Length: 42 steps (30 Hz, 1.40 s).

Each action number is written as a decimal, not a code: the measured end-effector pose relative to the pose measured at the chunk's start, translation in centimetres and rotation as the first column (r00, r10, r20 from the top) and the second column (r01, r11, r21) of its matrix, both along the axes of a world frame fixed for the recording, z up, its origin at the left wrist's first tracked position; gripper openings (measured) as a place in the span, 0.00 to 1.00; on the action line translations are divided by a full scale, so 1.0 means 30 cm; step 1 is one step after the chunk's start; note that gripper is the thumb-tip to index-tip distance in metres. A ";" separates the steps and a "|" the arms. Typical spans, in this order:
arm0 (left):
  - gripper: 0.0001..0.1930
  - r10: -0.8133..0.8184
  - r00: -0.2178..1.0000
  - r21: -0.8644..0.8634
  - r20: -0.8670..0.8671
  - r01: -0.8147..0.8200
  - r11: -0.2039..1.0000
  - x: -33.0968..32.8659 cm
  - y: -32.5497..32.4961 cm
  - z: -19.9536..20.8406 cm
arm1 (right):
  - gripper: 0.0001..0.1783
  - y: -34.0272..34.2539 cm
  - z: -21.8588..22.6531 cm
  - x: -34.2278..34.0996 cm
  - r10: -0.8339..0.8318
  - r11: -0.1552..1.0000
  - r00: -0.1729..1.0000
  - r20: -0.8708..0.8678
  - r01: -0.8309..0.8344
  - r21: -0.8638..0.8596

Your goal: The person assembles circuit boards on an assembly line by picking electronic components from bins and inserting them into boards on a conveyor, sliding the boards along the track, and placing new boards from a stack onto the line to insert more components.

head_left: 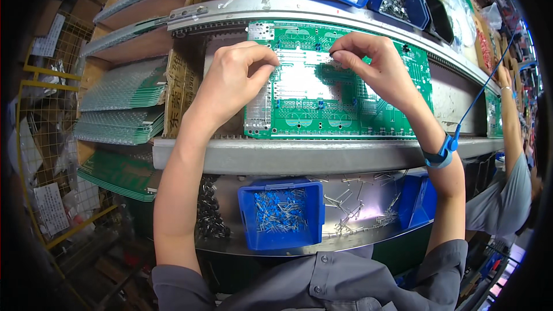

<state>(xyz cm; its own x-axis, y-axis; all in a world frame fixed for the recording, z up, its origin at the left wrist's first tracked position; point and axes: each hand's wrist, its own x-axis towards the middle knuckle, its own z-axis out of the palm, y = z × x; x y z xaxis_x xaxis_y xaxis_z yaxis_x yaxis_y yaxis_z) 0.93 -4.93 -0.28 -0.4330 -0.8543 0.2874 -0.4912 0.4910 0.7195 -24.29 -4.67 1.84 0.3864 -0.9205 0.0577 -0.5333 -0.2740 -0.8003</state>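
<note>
1. A green circuit board lies flat on a conveyor rail, its long axis running left to right across the view, with a pale unpopulated patch near its middle.
2. The left hand rests over the board's upper left part, thumb and forefinger pinched together at the top edge of the pale patch; whatever small part sits between them is too small to make out.
3. The right hand is over the board's upper middle, fingertips likewise pinched together and pointing left toward the left hand, near it but apart.
4. A blue wrist strap circles the right wrist, its cord running up to the right.
5. Below the rail, a blue bin holds small blue components; loose metal leads lie just beside it.
6. Stacks of green boards sit to the left.
7. Another person's arm reaches in at far right.
</note>
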 end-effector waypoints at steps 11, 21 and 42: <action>0.05 0.039 0.999 0.013 -0.014 -0.039 0.999 -0.027 0.018 -0.001 | 0.07 0.004 -0.006 0.001 -0.011 0.999 0.999 -0.039 0.010 -0.033; 0.05 0.019 1.000 -0.053 0.019 -0.018 0.998 -0.001 -0.003 -0.014 | 0.07 0.004 -0.008 -0.003 -0.016 1.000 0.999 -0.042 0.014 -0.028; 0.05 -0.011 1.000 -0.072 0.016 0.012 0.997 -0.004 -0.001 -0.015 | 0.07 0.005 -0.005 0.004 -0.007 1.000 0.999 -0.037 0.006 -0.016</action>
<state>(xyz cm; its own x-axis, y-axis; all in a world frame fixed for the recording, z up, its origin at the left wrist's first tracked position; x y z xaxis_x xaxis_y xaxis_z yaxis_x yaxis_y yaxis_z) 0.82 -4.96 -0.71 -0.4477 -0.8267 0.3408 -0.4964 0.5468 0.6742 -24.18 -4.51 1.69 0.3826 -0.9221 0.0578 -0.5643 -0.2828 -0.7756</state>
